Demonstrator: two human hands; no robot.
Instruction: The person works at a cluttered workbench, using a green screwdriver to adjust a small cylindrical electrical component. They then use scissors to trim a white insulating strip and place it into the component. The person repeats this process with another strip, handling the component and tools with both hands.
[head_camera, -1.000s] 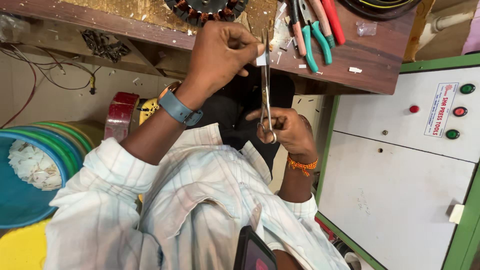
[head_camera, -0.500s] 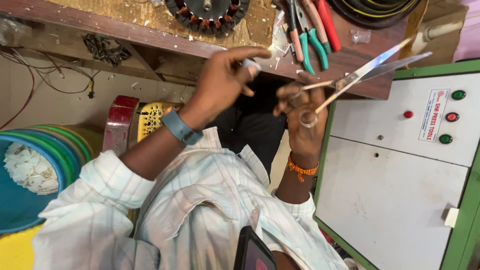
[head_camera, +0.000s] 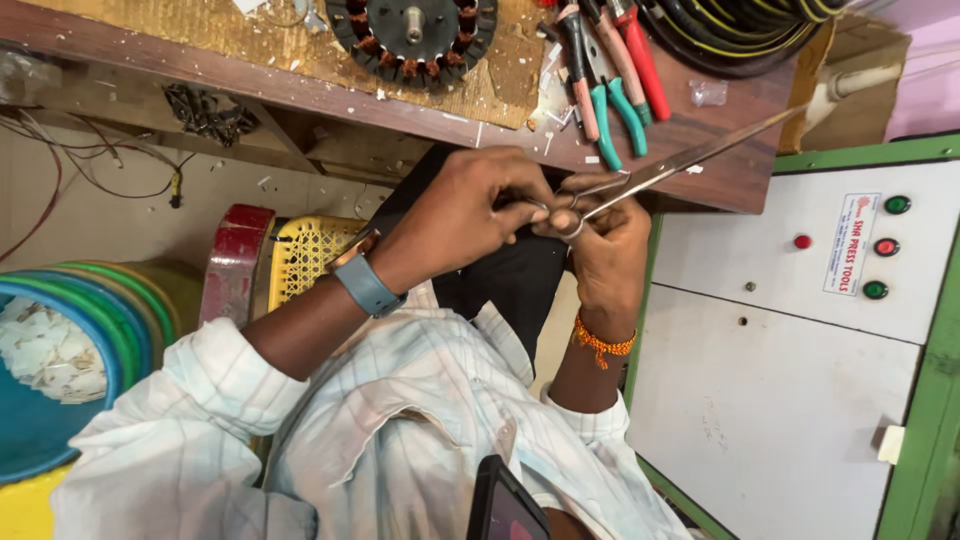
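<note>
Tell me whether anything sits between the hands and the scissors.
Nothing visible does. The right hand already grips the scissors by the handle loops, and the left hand touches them there too.

This is a small electrical repair workshop. The sign of it is the worn wooden workbench (head_camera: 700, 175), littered with white scraps. On its top lies a motor stator (head_camera: 412, 30) with copper windings. Beside the stator lie pliers (head_camera: 605, 75) with red and green handles, and at the bench's far end a coil of cables (head_camera: 745, 22). Next to the bench stands a green-framed control cabinet (head_camera: 800, 380) with push buttons.
</note>
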